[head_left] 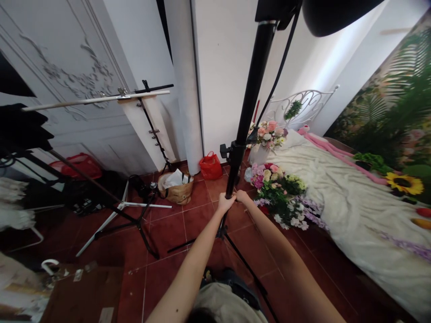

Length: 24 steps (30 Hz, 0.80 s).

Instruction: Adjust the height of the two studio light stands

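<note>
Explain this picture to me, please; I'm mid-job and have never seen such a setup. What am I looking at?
There is no robot here: one head-worn camera looks forward and down at someone's own arms. The bare left hand is closed around the thick black pole of a stand; the bare right hand is close against it, but its exact grip is hard to see. The stand's thin black legs spread over the red-brown tiled floor. Farther off, a bright red bag and a tan basket-like bag sit on the floor. To the right, a bed with a rumpled cream cover bears a long pink soft toy and a yellow sunflower.
</note>
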Tool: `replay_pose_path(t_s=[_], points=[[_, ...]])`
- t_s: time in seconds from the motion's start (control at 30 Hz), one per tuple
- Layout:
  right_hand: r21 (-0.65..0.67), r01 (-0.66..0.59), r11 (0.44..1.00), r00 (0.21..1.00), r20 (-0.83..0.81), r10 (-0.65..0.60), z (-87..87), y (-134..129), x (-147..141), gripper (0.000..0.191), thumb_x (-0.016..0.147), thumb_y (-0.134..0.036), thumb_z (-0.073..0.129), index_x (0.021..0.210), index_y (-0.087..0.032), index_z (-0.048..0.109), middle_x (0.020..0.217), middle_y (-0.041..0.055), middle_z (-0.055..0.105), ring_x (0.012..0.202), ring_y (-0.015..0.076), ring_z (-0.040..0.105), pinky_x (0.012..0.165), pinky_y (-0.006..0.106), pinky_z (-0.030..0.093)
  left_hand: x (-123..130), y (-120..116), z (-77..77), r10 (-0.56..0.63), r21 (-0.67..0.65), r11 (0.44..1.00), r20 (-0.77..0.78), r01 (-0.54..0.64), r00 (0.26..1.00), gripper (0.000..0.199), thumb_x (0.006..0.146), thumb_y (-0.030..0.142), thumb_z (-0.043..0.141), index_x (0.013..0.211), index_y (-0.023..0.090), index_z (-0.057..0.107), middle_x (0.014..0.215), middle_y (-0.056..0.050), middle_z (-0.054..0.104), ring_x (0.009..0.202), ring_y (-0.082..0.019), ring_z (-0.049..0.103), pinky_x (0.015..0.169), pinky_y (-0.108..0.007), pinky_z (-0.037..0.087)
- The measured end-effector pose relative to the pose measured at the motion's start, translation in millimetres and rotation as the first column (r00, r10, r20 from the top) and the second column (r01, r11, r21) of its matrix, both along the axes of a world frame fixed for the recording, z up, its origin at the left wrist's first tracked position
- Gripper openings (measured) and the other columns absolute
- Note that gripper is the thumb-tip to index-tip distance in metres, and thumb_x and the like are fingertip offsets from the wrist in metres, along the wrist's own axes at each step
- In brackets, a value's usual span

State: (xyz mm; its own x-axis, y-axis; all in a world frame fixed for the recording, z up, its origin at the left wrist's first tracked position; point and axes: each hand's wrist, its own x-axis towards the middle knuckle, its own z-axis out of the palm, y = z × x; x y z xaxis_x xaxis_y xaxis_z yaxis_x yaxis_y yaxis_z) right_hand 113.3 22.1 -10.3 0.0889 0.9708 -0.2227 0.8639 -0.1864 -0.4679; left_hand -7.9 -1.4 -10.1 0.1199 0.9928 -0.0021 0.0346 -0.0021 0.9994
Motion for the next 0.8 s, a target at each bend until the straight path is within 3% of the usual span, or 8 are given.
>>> replay_pose_path(t_s=[0.07, 0.13, 0.2, 0.27, 0.37, 0.5, 0.67, 0.8], points=[[0.063, 0.020, 0.998, 0.998, -0.058, -0.016, -5.0, -13, 1, 0.030, 0.087, -0.034, 0.045, 0.085, -0.014, 0.068, 0.083, 0.0108, 0.069, 0.084, 0.0203, 0.065, 0.073, 0.025, 0.046, 0, 0, -0.3, 0.001, 0.014, 1.000, -0.007, -0.001, 1.000, 0.021, 0.060, 0.025, 0.062, 0.047, 0.014, 0.050, 0.048, 0.003, 0.046, 0.049, -0.007, 0.042, 0.050, -0.019, 0.032], [0.185, 0.058, 0.981, 0.973, -0.229, -0.014, -13.8, -30, 3, 0.034, 0.088, -0.039, 0.041, 0.096, -0.015, 0.064, 0.089, 0.0087, 0.068, 0.082, 0.0179, 0.064, 0.073, 0.025, 0.047, 0, 1, -2.9, 0.004, 0.033, 0.999, -0.017, -0.004, 1.000, 0.023, 0.061, 0.027, 0.063, 0.047, 0.014, 0.049, 0.048, 0.003, 0.045, 0.049, -0.007, 0.042, 0.049, -0.019, 0.032], [0.320, 0.118, 0.940, 0.895, -0.445, 0.039, -24.3, -46, 6, 0.036, 0.087, -0.044, 0.042, 0.101, -0.016, 0.062, 0.092, 0.0072, 0.067, 0.081, 0.0173, 0.062, 0.074, 0.027, 0.048, 1, 2, -7.0, 0.000, 0.046, 0.999, -0.020, 0.000, 1.000, 0.023, 0.061, 0.028, 0.063, 0.048, 0.014, 0.050, 0.049, 0.003, 0.046, 0.049, -0.007, 0.042, 0.049, -0.019, 0.032], [0.417, 0.148, 0.897, 0.830, -0.546, 0.117, -32.8, -59, 12, 0.037, 0.086, -0.047, 0.044, 0.101, -0.018, 0.062, 0.095, 0.0076, 0.066, 0.084, 0.0180, 0.061, 0.077, 0.030, 0.049, 1, 4, -10.8, -0.011, 0.045, 0.999, -0.022, 0.012, 1.000, 0.023, 0.061, 0.028, 0.063, 0.049, 0.014, 0.050, 0.049, 0.003, 0.046, 0.048, -0.007, 0.041, 0.049, -0.019, 0.032], [0.487, 0.021, 0.873, 0.881, -0.422, 0.214, -34.7, -67, 23, 0.036, 0.086, -0.043, 0.046, 0.109, -0.020, 0.061, 0.110, 0.0102, 0.061, 0.098, 0.0197, 0.058, 0.085, 0.034, 0.048, 0, 4, -12.2, -0.011, 0.038, 0.999, -0.012, 0.012, 1.000, 0.021, 0.062, 0.028, 0.063, 0.050, 0.014, 0.051, 0.051, 0.003, 0.047, 0.048, -0.007, 0.042, 0.049, -0.019, 0.032], [0.476, -0.235, 0.847, 0.942, -0.104, 0.320, -17.0, -64, 32, 0.034, 0.084, -0.030, 0.053, 0.116, -0.023, 0.058, 0.126, 0.0083, 0.054, 0.115, 0.0203, 0.049, 0.096, 0.036, 0.041, 0, 2, -7.0, -0.009, 0.032, 0.999, -0.006, 0.009, 1.000, 0.021, 0.061, 0.027, 0.063, 0.050, 0.014, 0.051, 0.051, 0.002, 0.049, 0.050, -0.008, 0.044, 0.051, -0.020, 0.034], [0.321, -0.322, 0.890, 0.938, 0.237, 0.254, 9.3, -56, 16, 0.027, 0.080, -0.013, 0.050, 0.104, -0.017, 0.061, 0.110, 0.0109, 0.062, 0.107, 0.0198, 0.053, 0.088, 0.028, 0.043, 1, 0, -4.0, 0.025, 0.029, 0.999, 0.002, -0.025, 1.000, 0.021, 0.060, 0.026, 0.064, 0.048, 0.014, 0.050, 0.050, 0.003, 0.046, 0.050, -0.007, 0.042, 0.052, -0.019, 0.034], [0.139, -0.343, 0.929, 0.914, 0.276, 0.296, 24.4, -39, 9, 0.024, 0.078, -0.013, 0.053, 0.098, -0.016, 0.064, 0.097, 0.0118, 0.066, 0.093, 0.0215, 0.061, 0.079, 0.027, 0.044, 1, 1, -5.3, 0.012, 0.020, 1.000, -0.007, -0.012, 1.000, 0.023, 0.060, 0.024, 0.063, 0.046, 0.014, 0.048, 0.048, 0.004, 0.043, 0.049, -0.006, 0.039, 0.049, -0.019, 0.031]])
